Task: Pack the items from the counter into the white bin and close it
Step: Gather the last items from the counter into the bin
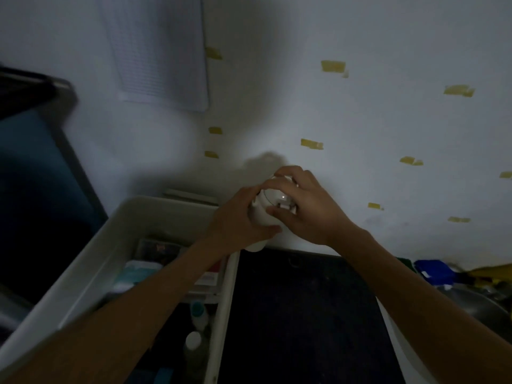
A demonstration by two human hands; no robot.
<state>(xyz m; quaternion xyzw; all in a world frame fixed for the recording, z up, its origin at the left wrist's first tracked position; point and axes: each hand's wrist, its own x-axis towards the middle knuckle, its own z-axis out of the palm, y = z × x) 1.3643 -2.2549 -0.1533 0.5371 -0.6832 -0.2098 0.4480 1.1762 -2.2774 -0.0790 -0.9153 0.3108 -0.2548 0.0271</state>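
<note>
Hands: 2. The left hand [235, 220] grips the side of the white container [266, 216]; the right hand [304, 209] curls over its top.
White container: 1, held over the bin's 1 o'clock corner.
White bin [166, 203]: 1, open, at 8 o'clock.
Bottles [200, 318]: 2, inside the bin.
Tape strips [332, 66]: 10, on the wall.

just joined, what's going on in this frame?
A person holds a small white container in both hands near the wall, above the far corner of the open white bin. The left hand grips its body and the right hand curls over its top. The bin already holds small bottles and is not yet closed.
</note>
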